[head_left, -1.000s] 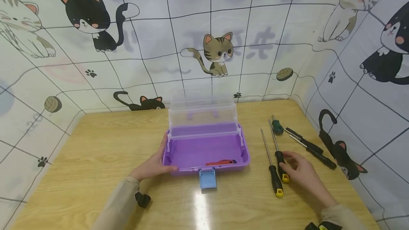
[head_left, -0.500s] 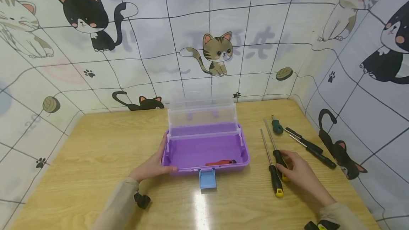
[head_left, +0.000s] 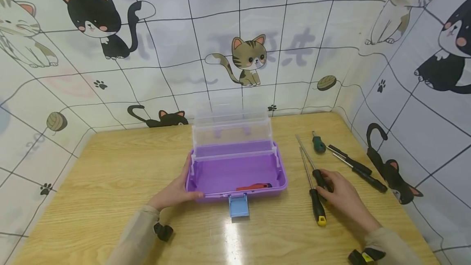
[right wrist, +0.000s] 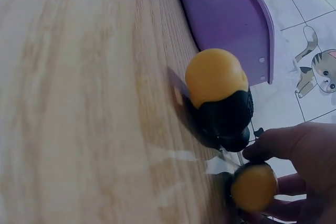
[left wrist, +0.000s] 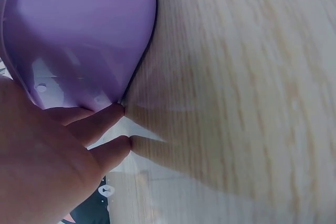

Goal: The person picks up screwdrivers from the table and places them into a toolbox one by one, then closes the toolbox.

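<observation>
Nearest, beige sleeves (head_left: pixel 134 236) reach over the wooden counter (head_left: pixel 128 162), a small black device (head_left: pixel 163 231) at the left wrist. On the right lies a yellow-ended screwdriver (head_left: pixel 317 207), its handle black and its thin metal shaft pointing away.

Just beyond it, the right hand (head_left: pixel 344 193) has a narrow grip, thumb and fingers pinching the black handle of the held screwdriver (head_left: pixel 319 177). This one is long, with a slim straight metal shaft slanting away to the left; the right wrist view shows its rounded yellow butt, slightly blurred. Its shaft passes by the other's tip; whether they touch I cannot tell. It is to the right of the toolbox (head_left: pixel 220 173), well apart from it.

The left hand (head_left: pixel 173 191) is spread wide at the toolbox's left end, thumb at the front edge, fingers against the side wall. The box is glossy purple, with a pale blue latch (head_left: pixel 238 207) hanging down in front, a red tool (head_left: pixel 254 186) inside by the front wall, and a clear lid (head_left: pixel 232 134) standing open behind.

Farther right are two black-handled tools (head_left: pixel 369 179) and a short green-handled screwdriver (head_left: pixel 319 145). A cat-print covering (head_left: pixel 176 60) backs everything.
</observation>
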A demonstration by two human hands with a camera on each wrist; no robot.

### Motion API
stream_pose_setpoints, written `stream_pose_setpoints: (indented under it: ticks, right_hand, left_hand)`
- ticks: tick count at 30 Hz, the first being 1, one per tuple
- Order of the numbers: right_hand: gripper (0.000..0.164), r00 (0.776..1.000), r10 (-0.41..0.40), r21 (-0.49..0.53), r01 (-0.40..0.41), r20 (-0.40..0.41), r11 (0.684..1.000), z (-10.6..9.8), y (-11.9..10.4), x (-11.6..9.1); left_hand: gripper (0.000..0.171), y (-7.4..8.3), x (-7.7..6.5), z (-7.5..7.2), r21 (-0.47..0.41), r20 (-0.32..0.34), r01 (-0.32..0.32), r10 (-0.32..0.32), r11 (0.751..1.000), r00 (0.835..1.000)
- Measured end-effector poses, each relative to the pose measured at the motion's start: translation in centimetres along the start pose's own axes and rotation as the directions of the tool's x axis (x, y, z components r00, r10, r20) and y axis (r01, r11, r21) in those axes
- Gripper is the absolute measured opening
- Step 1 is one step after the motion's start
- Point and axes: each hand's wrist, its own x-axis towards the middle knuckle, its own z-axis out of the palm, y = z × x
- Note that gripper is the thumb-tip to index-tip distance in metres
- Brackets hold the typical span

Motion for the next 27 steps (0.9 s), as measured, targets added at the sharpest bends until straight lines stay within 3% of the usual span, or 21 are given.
stream_pose_setpoints:
  ticks: [7, 21, 27]
  right_hand:
    - [0.053, 1.000, 0.001, 0.010, -0.001, -0.019, 1.000, -0.1, 0.3, 0.4]
    - [0.046, 0.988, 0.133, 0.187, -0.118, -0.075, 0.975, 0.3, 1.4, 1.0]
    - [0.044, 0.987, 0.114, 0.193, -0.091, -0.112, 0.977, 0.2, 1.4, 1.2]
  left_hand:
    - [0.126, -0.2, 0.0, -0.1, 0.011, -0.001, -0.001, 0.001, 1.000, 1.000]
    - [0.124, 0.1, 0.0, 0.0, 0.013, -0.005, 0.012, -0.012, 1.000, 1.000]
    - [0.125, -0.1, 0.0, 0.0, 0.021, -0.007, 0.011, -0.011, 1.000, 1.000]
